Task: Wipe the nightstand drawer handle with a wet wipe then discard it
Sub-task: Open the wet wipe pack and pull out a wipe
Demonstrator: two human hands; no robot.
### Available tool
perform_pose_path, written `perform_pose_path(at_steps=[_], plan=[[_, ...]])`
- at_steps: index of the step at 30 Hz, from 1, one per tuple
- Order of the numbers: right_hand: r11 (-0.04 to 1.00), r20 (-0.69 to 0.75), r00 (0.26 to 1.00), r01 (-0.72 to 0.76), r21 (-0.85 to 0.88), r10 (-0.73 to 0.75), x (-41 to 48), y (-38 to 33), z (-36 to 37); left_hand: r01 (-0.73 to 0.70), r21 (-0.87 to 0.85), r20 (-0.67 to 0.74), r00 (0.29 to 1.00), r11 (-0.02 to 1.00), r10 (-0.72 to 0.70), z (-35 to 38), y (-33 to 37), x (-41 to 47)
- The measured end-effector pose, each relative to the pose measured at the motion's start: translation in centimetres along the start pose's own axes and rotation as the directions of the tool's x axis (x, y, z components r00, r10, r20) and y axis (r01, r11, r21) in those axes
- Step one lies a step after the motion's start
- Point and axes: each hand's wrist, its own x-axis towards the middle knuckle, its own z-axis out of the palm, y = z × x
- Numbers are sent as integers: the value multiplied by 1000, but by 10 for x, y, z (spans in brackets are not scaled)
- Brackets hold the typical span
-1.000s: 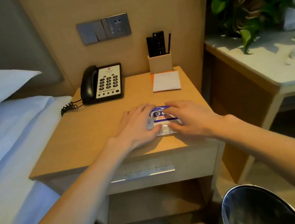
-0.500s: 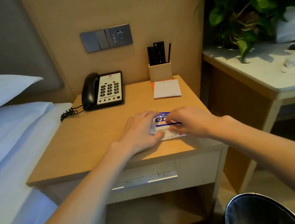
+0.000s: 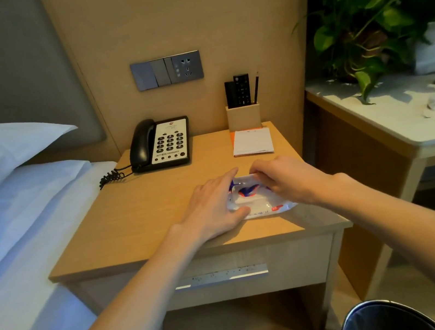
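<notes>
White wipe pack [image 3: 257,201] on nightstand [image 3: 139,218]; left hand [image 3: 212,209] pressing, right hand [image 3: 287,179] pinching flap.

Two bare forearms, no sleeves in view. Left hand [image 3: 212,209], right hand [image 3: 287,179]: no rings, watch, gloves.

White wet wipe pack [image 3: 259,201] with blue and red print on the tan wood nightstand [image 3: 144,217], black telephone [image 3: 159,144] with cream keypad at its back, silver drawer handle [image 3: 220,276] below, white notepad [image 3: 252,141], green plant [image 3: 373,0] to its right.
</notes>
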Motion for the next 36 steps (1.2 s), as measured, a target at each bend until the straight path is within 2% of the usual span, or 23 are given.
perform_pose_path(at_steps=[6,10,14,19,24,31,36], plan=[[993,-265,957,-108,57,119,0,-5,2,57,-33,46,997,998,-55,0,1,0],[984,-337,929,-176,-39,153,0,-1,0,34,1,64,997,999,-34,-1,1,1],[980,-222,971,-121,-155,85,-3,8,1,-14,66,81,997,998,9,-2,2,1],[946,-83,982,-184,-266,168,-9,10,3,-29,122,91,996,992,18,2,3,4],[958,0,998,-53,-283,56,-20,3,3,-15,161,110,994,987,-2,5,3,9],[991,128,986,-91,-97,103,-14,10,12,-15,181,124,992,983,-8,7,4,7],[990,178,975,-129,-57,137,-9,15,21,-38,188,154,988,981,9,7,4,8]])
